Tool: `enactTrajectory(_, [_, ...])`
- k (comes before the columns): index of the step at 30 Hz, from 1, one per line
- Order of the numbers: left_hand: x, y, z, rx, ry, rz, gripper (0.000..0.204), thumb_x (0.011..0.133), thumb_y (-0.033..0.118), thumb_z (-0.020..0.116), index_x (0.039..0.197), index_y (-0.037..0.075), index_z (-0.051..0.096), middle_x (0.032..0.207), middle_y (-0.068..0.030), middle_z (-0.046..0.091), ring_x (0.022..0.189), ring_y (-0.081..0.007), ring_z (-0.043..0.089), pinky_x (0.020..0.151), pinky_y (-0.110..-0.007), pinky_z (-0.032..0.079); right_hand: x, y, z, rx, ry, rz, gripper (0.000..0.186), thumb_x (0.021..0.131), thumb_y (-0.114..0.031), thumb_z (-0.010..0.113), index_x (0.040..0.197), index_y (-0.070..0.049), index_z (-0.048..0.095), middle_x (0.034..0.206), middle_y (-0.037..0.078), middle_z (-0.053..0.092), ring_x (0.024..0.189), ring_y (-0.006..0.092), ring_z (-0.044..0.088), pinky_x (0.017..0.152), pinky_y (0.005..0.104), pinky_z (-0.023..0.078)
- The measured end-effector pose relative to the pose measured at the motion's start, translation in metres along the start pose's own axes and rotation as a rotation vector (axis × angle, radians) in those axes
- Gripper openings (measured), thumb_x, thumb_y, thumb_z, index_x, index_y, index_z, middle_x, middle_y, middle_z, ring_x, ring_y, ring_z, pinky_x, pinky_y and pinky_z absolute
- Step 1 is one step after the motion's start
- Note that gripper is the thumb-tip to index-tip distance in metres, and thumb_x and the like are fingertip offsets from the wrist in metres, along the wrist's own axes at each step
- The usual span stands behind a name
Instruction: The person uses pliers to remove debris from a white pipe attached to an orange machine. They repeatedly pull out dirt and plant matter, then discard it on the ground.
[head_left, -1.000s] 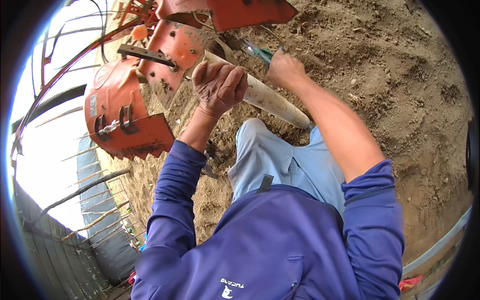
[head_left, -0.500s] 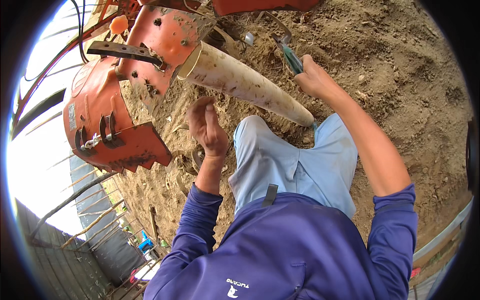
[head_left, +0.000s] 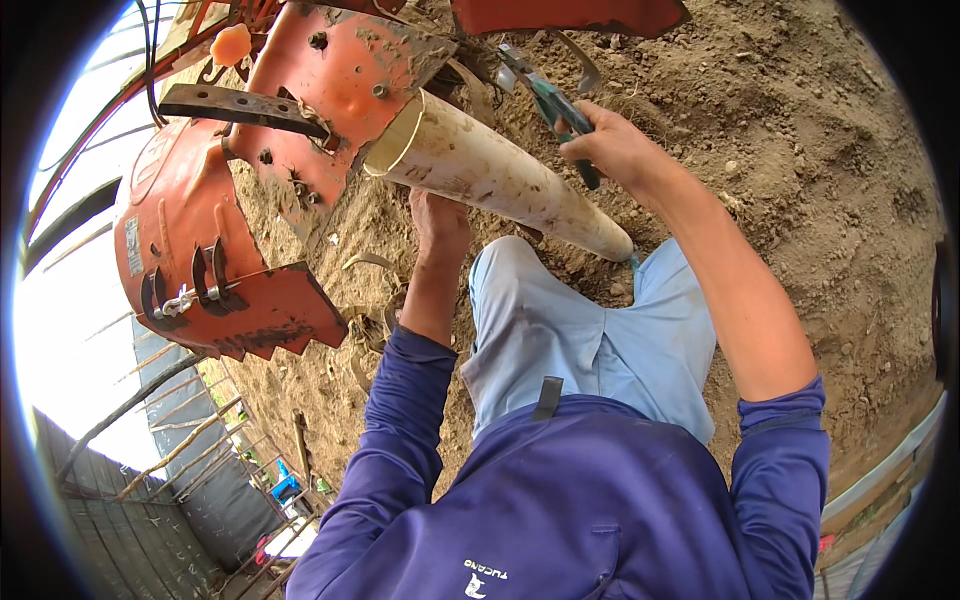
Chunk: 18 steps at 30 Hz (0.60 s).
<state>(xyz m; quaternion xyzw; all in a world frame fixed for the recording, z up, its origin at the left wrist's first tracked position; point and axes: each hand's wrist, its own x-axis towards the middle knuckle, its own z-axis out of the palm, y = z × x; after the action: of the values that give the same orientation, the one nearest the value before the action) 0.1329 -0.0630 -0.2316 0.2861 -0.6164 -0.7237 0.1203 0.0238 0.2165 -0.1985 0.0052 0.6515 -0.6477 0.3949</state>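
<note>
My right hand (head_left: 608, 145) grips green-handled pliers (head_left: 555, 105), whose metal jaws reach toward curved blades under the red machine's housing. A dirty white plastic pipe (head_left: 490, 170) slants from beneath a red bolted plate (head_left: 320, 90) down to near my knees. My left hand (head_left: 437, 215) is just below the pipe, its fingers mostly hidden behind it. A curved red guard (head_left: 185, 230), with black brackets and a bolt, hangs to the left.
Loose brown soil (head_left: 800, 200) surrounds me. A black flat bar (head_left: 245, 110), cables and an orange knob (head_left: 230, 44) are on the machine. At left are a stick fence, dark sheeting (head_left: 210, 470) and wooden boards; a wooden edge runs at lower right.
My left hand has let go of the pipe's upper end, dropped, then risen underneath it. The pliers have swung over toward the blades at the top; the pipe's upper end has shifted.
</note>
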Motion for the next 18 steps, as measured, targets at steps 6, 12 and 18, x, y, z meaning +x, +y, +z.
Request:
enactTrajectory(6, [-0.004, 0.01, -0.009, 0.499, -0.098, 0.381, 0.025, 0.104, 0.016, 0.067, 0.121, -0.002, 0.072, 0.113, -0.0101, 0.078, 0.091, -0.0128, 0.075, 0.072, -0.028, 0.058, 0.004, -0.004, 0.006, 0.143, -0.055, 0.042, 0.019, 0.097, -0.009, 0.069, 0.103, -0.012, 0.051, 0.087, 0.001, 0.054, 0.071, 0.0111, 0.053, 0.059, 0.0331, 0.042])
enactTrajectory(12, [-0.05, 0.059, 0.013, 0.23, -0.003, 0.567, 0.022, 0.109, 0.021, 0.067, 0.114, 0.0, 0.071, 0.104, -0.011, 0.076, 0.089, -0.0147, 0.069, 0.077, -0.029, 0.057, 0.007, 0.002, -0.005, 0.291, -0.157, 0.088, 0.016, 0.098, -0.01, 0.067, 0.103, -0.01, 0.052, 0.084, 0.002, 0.057, 0.065, 0.0123, 0.054, 0.054, 0.0338, 0.045])
enactTrajectory(18, [-0.085, 0.159, 0.051, 0.477, -0.175, 1.274, 0.028, 0.108, 0.023, 0.072, 0.116, -0.002, 0.067, 0.106, -0.0154, 0.073, 0.097, -0.0231, 0.069, 0.09, -0.034, 0.057, -0.004, 0.001, 0.026, -0.436, 0.076, -0.069, 0.007, 0.1, -0.006, 0.054, 0.107, -0.005, 0.054, 0.085, 0.009, 0.058, 0.068, 0.0183, 0.055, 0.058, 0.0379, 0.051])
